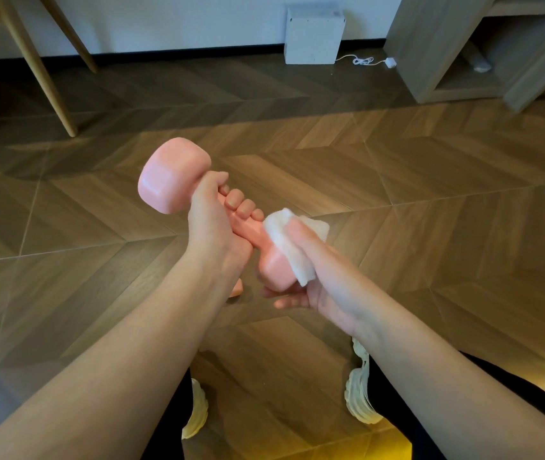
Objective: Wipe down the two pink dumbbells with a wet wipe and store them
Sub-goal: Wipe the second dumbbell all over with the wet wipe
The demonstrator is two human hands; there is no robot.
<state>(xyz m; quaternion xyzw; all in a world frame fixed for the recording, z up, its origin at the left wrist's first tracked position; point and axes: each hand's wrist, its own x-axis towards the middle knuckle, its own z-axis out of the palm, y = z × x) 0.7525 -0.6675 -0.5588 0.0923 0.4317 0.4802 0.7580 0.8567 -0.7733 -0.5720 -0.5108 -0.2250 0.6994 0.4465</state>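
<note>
Pink dumbbell (173,175) sits tilted in my left hand (213,224), the grip wrapped tight round its handle. My right hand (317,277) clamps a wet wipe (284,240) over the dumbbell's near head. Below the dumbbell lies the wooden floor (430,210); beyond it stands a white box (312,34).

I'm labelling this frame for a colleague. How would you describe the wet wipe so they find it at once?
Above the herringbone wooden floor, the left hand grips a pink dumbbell mid-frame. Over its nearer head the right hand presses a crumpled white wet wipe. It is the only white, soft thing in the hands.
</note>
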